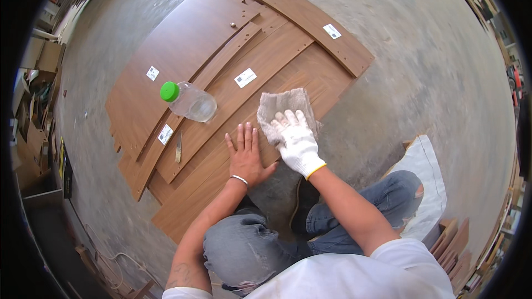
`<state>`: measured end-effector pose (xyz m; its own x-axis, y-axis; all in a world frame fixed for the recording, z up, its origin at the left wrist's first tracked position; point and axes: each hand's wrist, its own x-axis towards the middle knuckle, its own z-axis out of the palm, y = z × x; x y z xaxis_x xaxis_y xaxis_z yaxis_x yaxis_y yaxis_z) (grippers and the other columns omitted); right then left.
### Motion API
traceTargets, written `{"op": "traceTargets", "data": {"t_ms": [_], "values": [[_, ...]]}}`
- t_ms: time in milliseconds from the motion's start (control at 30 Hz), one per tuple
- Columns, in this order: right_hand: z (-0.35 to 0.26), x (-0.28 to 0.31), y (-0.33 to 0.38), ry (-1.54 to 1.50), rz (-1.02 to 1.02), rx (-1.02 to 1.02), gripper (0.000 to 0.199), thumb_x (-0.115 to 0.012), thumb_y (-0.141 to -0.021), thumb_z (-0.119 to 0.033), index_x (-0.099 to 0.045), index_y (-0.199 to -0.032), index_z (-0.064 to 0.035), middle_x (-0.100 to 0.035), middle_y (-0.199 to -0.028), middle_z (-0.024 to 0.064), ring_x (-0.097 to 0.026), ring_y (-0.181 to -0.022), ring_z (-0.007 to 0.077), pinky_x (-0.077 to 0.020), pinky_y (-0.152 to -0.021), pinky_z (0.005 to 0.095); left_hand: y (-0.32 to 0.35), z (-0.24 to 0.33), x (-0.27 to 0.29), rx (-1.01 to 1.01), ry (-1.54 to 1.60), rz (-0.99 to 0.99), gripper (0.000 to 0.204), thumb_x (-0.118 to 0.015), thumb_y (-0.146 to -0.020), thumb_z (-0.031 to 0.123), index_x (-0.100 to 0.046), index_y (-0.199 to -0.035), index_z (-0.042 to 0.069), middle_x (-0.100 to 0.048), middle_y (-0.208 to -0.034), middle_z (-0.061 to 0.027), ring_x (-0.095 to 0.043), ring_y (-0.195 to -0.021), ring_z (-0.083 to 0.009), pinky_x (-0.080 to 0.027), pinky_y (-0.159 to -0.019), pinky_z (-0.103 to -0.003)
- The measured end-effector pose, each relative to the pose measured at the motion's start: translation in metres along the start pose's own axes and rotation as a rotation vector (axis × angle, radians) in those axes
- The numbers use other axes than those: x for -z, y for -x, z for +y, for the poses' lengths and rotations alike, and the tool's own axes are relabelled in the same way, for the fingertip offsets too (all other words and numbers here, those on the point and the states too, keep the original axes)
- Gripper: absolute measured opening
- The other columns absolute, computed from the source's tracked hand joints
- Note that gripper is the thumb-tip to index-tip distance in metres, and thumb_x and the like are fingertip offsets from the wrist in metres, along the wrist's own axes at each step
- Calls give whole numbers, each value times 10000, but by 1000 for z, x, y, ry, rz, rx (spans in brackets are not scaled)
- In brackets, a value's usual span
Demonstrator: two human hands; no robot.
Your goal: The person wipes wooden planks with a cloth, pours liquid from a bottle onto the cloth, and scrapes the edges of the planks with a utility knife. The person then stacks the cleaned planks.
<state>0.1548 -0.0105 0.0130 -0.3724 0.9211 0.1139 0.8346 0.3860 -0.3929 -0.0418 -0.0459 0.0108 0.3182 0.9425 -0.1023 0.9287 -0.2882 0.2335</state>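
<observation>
Brown wooden panels lie stacked and fanned out on the floor in front of me. My left hand, bare with a white band at the wrist, rests flat with fingers spread on the nearest panel. In a white knit glove, my right hand presses a greyish cleaning cloth against the same panel near its right end. The fingers lie over the cloth. Left of my hands, a clear plastic jar with a green lid lies tilted on the panels. A small knife-like tool lies below it.
White labels are stuck on several panels. A small knob-like piece sits on the far left panel. White sheeting and wood offcuts lie at my right. Cardboard boxes stand along the left edge.
</observation>
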Motion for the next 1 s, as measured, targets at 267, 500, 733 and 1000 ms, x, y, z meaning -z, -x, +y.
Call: {"op": "traceTargets", "data": {"t_ms": [267, 500, 733, 1000], "values": [[70, 6, -78, 171, 115, -200, 607, -685, -918, -344, -596, -1472, -114, -533, -1577, 93, -402, -1507, 290, -188, -1297, 470, -3, 4, -1, 4, -11, -4, 1216, -781, -742, 651, -294, -1593, -69, -195, -1722, -223, -72, -1623, -378, 17, -1266, -667], [94, 14, -45, 308, 143, -342, 653, -650, -951, -373, -534, -1530, -95, -474, -1625, 109, -366, -1531, 321, -153, -1310, 492, 1, 3, 4, 20, -12, -11, 1198, -774, -757, 645, -295, -1594, -66, -194, -1721, -222, -69, -1623, -376, 13, -1268, -667], [3, -2, 30, 61, 77, -280, 735, -777, -813, -267, -566, -1484, -54, -488, -1594, 178, -354, -1521, 415, -155, -1299, 574, -1, 4, 3, 14, -22, -26, 1198, -772, -758, 639, -288, -1597, -66, -190, -1723, -222, -62, -1624, -377, 8, -1268, -666], [94, 22, -30, 228, 271, -373, 557, -693, -887, -286, -632, -1396, -67, -570, -1521, 139, -463, -1438, 341, -212, -1288, 511, -2, 5, 3, 7, -29, -14, 1203, -769, -754, 647, -288, -1597, -64, -192, -1724, -218, -73, -1622, -378, 5, -1270, -661]]}}
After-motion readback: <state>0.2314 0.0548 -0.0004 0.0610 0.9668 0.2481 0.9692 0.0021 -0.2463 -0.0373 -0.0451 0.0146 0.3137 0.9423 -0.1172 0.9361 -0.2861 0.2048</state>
